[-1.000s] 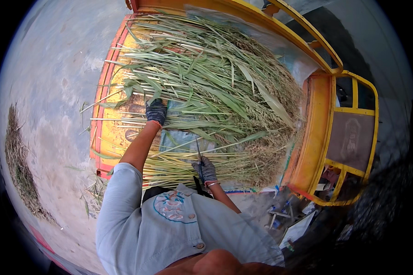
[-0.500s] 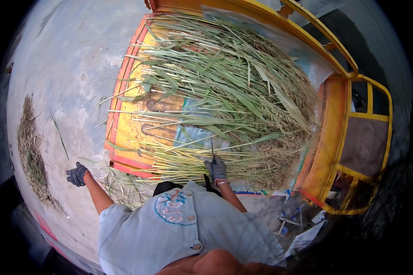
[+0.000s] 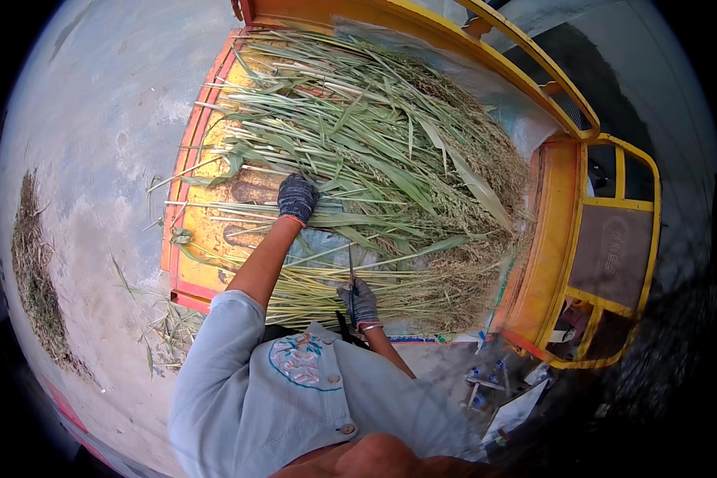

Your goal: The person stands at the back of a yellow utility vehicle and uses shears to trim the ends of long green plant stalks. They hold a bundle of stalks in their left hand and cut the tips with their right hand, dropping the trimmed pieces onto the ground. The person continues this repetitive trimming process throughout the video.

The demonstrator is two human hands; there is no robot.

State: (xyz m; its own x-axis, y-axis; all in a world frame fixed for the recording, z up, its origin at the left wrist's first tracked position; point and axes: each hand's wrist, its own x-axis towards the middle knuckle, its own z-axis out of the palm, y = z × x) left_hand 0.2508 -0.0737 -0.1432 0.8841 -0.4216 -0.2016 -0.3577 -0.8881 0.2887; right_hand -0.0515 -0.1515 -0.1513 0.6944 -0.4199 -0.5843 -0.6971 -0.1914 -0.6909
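Long green and pale stalks [image 3: 319, 131] with leaves and brown, grainy seed heads [image 3: 486, 179] are spread across a yellow cargo bed [image 3: 207, 213]. My left hand [image 3: 297, 197], in a dark grey knitted glove, reaches over the bed, its fingers curled around stalks. In my right hand [image 3: 359, 302], also gloved, is a knife with a narrow dark blade [image 3: 350, 261] pointing away from me. The right hand rests above a band of trimmed, yellowish stalks [image 3: 311, 287] lying along the near side. The glove hides most of the knife's handle.
The bed's red-edged tail [image 3: 185, 199] is at the left, and its yellow metal side rail [image 3: 526, 60] runs along the far side. To the right stands the yellow cab frame [image 3: 613, 247]. A heap of dry plant debris [image 3: 40, 287] lies on the concrete floor [image 3: 111, 143].
My left hand has swung in from over the floor at the left and closed on stalks in the bed. The right hand keeps hold of the knife in nearly the same place.
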